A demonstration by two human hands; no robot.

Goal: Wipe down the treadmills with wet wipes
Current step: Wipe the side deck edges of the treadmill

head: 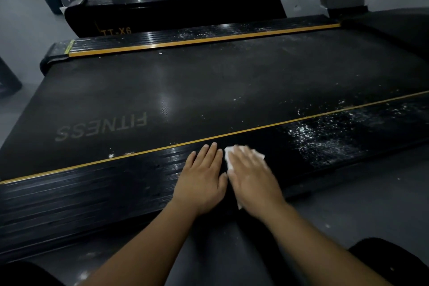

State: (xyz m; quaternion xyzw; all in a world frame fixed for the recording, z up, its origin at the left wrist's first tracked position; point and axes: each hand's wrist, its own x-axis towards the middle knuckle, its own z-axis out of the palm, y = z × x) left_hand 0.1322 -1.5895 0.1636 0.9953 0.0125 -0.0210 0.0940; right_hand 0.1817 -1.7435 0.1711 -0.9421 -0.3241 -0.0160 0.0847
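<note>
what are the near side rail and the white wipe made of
Near side rail: likely hard plastic, glossy black; light glints along its ribs. White wipe: seemingly thin nonwoven cloth or tissue, matte, crumpled flat under the right hand.

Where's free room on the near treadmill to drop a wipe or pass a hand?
The belt is bare between the two rails, widest around the FITNESS lettering. The near rail is free left of the left hand. Crowded mid-rail: both hands lie side by side, right hand on the wipe. Right of them the rail is unoccupied but flecked with white specks.
</note>
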